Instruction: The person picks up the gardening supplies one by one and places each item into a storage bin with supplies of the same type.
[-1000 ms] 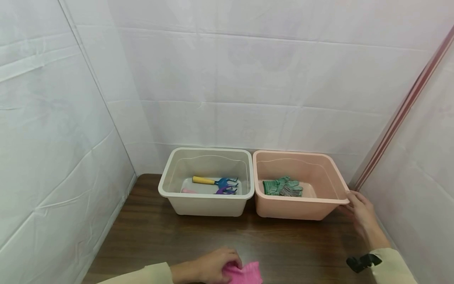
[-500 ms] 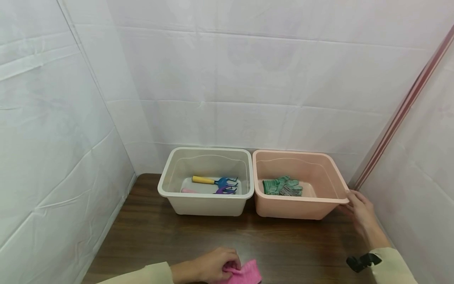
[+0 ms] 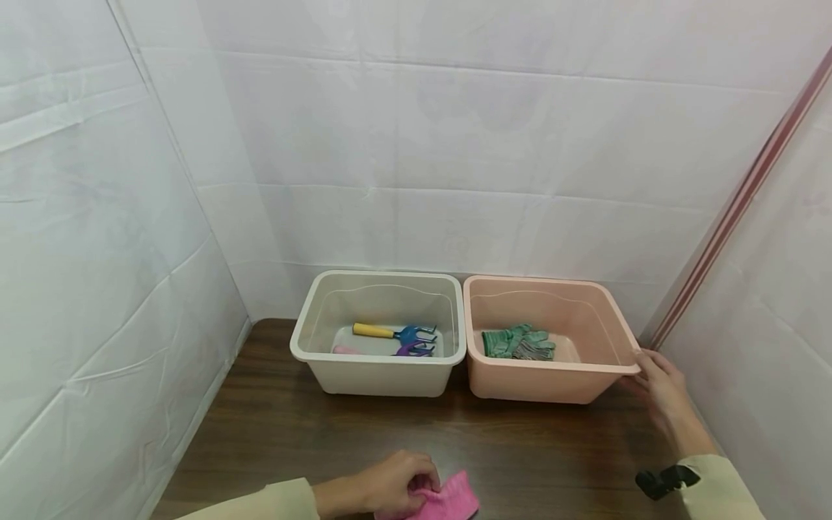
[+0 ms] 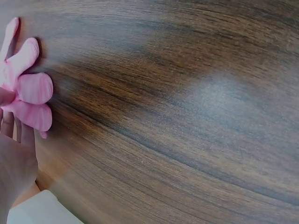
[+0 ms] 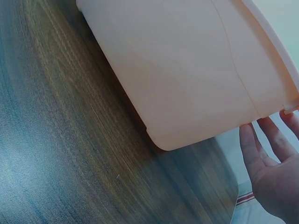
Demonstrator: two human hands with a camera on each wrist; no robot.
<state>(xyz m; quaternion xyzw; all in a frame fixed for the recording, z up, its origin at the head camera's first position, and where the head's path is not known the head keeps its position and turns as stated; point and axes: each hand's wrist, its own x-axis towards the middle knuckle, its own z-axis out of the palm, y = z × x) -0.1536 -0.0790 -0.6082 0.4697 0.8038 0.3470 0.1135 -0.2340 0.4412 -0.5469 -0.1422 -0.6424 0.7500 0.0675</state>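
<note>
At the front edge of the head view my left hand (image 3: 398,482) pinches a pink glove (image 3: 455,498) close over the table. The left wrist view shows the glove's limp fingers (image 4: 35,88) fanned out against the wood beside my hand (image 4: 16,161). My right hand (image 3: 664,386) holds the front right corner of the peach bin (image 3: 533,383) at its rim; in the right wrist view its fingertips (image 5: 246,133) touch the bin's side wall. Inside this bin lie green work gloves (image 3: 516,341).
A cream bin (image 3: 383,379) stands against the peach one on its left, holding a yellow-handled blue hand rake (image 3: 393,332) and a purple-tined one (image 3: 414,349). Brown wood-grain table (image 3: 260,433) extends in front. White sheeting (image 3: 422,144) hangs behind and at both sides.
The pink glove has shifted slightly left and up with my left hand, and its end has tilted upward. My right hand and both bins have stayed in place.
</note>
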